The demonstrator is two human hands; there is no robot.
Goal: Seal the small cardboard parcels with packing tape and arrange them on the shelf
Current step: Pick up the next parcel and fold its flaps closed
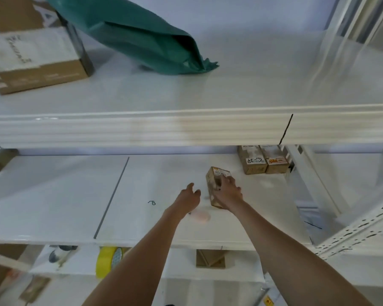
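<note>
Partly blurred, my right hand (pixel 228 191) gripped the parcel (pixel 216 186) on the shelf (pixel 142 195), fingers curled over its top; my left hand (pixel 189 195) hovered beside, fingers loosely spread.

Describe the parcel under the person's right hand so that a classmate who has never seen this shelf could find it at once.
Start at the middle white shelf. Towards its right stands a small cardboard parcel, gripped from above by the right hand. Unlike the two parcels standing side by side at the back right, it stands alone, nearer the front.
</note>
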